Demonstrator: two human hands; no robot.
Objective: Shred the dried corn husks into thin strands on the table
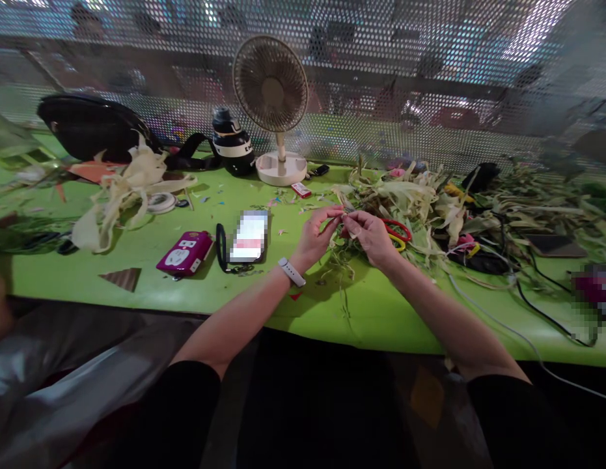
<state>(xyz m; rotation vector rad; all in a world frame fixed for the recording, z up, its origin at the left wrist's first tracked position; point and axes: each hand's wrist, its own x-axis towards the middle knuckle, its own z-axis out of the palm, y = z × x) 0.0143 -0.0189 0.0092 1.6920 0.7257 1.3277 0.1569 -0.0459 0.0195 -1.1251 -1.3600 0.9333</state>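
My left hand (318, 236), with a pale watch (291, 272) on its wrist, is closed in a pinch above the table. Against its fingertips, my right hand (372, 238) also pinches. Whatever small, thin thing sits between the fingertips is too fine to name. Thin green shreds (345, 267) lie below the hands. Just right of my right hand are red handle loops (399, 229) and a yellow loop (396, 243), perhaps of scissors. A heap of dry, pale husks (410, 195) spreads behind and to the right.
On the green table (151, 293) are a lit phone (248, 236), a purple pouch (187, 254), a fan (271, 85), a black bottle (233, 146), a black bag (97, 127) and more husks (137, 176). Cables (493, 319) run at the right. A perforated metal screen (381, 85) stands behind.
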